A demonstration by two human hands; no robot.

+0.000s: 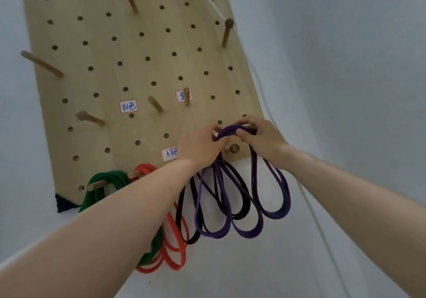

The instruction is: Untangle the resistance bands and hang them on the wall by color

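Wooden pegboard [103, 51] on a white wall, studded with pegs [41, 63] and handwritten labels [128, 106]. At its lower left corner, green bands [108, 179] hang looped over a peg. Just beside them, orange bands [176, 231] drape from the next peg, their loops trailing below the person's left forearm. Black bands [179, 208] hang farther right, their tops hidden behind the left wrist. The left hand [198, 145] pinches the top of the purple bands [276, 196] at the board's lower right edge, just above a bare peg [234, 148]. The right hand [262, 138] grips the same bunch from the other side, fingers curled over it, while the purple loops dangle below against the wall.
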